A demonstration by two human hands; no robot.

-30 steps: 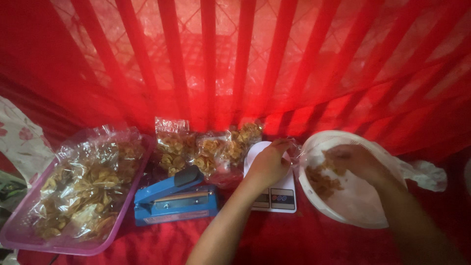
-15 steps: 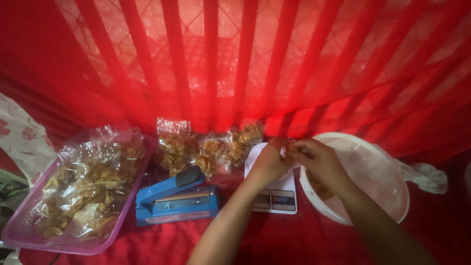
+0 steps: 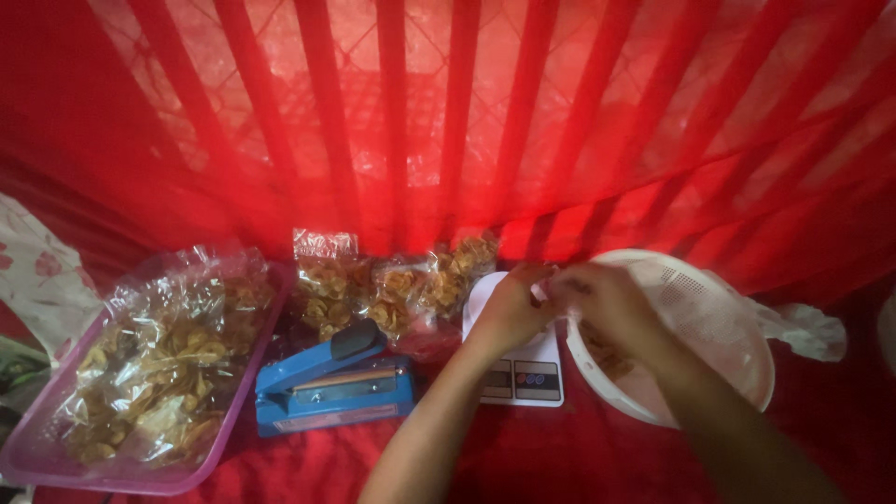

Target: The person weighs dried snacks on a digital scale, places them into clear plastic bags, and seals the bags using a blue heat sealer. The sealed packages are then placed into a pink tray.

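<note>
Sealer (image 3: pixel 334 389) lies between tray (image 3: pixel 56 459) and scale (image 3: pixel 521 377), strainer (image 3: pixel 723 338) rightmost

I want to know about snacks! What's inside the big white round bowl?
Inside the white strainer bowl a few brown chips show near its left wall. The right hand and its arm cover part of the bowl, so anything beneath them is hidden.

Red cloth (image 3: pixel 597 467) carries: purple tray (image 3: pixel 56 462) w/ chip bags, blue sealer (image 3: pixel 331 387), white scale (image 3: pixel 523 373), white sieve (image 3: pixel 719 327), loose chip bags (image 3: pixel 392 289).
</note>
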